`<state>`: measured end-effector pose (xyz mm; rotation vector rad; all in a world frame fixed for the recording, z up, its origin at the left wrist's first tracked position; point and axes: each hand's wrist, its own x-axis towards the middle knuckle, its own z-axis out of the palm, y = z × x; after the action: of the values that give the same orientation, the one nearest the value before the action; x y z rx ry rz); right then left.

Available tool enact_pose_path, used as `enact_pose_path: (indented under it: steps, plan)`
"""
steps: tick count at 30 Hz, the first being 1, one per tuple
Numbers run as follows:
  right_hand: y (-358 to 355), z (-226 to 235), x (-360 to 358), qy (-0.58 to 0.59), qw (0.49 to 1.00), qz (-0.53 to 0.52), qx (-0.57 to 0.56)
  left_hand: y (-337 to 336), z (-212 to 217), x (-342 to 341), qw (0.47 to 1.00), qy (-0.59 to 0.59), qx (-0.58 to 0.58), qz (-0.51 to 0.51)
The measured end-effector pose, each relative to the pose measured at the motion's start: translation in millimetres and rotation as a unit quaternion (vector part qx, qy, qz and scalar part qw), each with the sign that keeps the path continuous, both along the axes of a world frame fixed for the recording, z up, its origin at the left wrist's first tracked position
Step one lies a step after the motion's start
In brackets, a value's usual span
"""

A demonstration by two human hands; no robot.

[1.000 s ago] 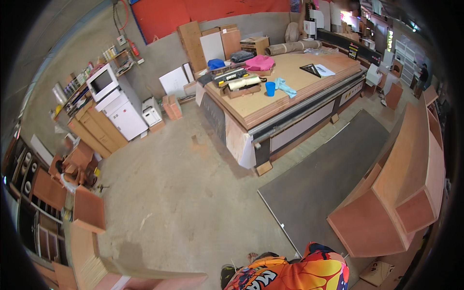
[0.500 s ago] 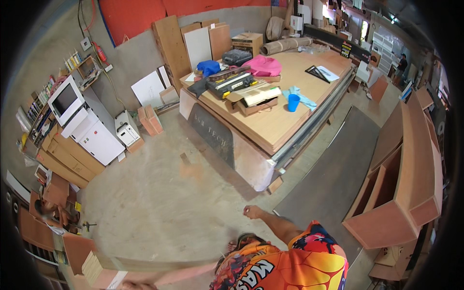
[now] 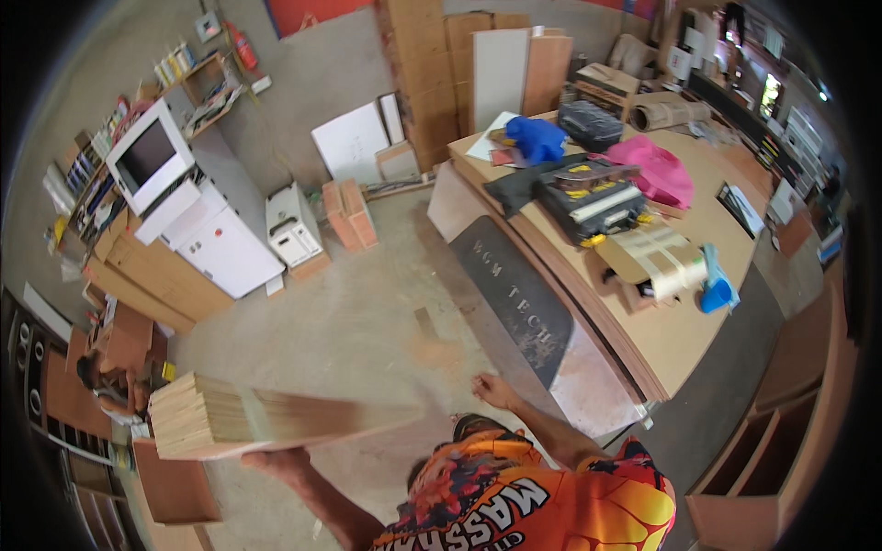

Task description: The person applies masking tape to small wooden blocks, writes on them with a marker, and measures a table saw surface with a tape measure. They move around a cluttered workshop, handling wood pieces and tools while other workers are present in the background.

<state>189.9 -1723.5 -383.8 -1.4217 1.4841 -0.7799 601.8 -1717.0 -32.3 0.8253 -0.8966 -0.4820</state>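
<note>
Raised since the earlier frame: long, layered stack of pale wooden strips (image 3: 197,418), left hand (image 3: 280,462) at its underside. Right hand (image 3: 494,391): apart. From here, I cannot tell either hand's finger closure.

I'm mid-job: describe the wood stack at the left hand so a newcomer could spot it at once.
Start at the white cabinet with a monitor on top, at the picture's left. Below it, the left hand holds the long wood stack at its lower edge. Its pale, many-layered end sets it apart from the plain reddish-brown panel below.
</note>
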Motion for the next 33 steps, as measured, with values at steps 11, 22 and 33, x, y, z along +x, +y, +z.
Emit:
enact_pose_path:
  steps: [11,22,33]
  plan:
    - [-399,328,223,-0.286,0.866,0.227,-0.342,-398,-11,14,0.995,0.081,-0.033,-0.053]
    - [-702,331,201,-0.164,0.921,0.04,-0.352,-756,26,-54,0.973,-0.049,-0.036,-0.224]
    - [-1029,332,80,-0.235,0.893,-0.007,-0.384,-1063,32,-184,0.972,-0.027,-0.019,-0.232]
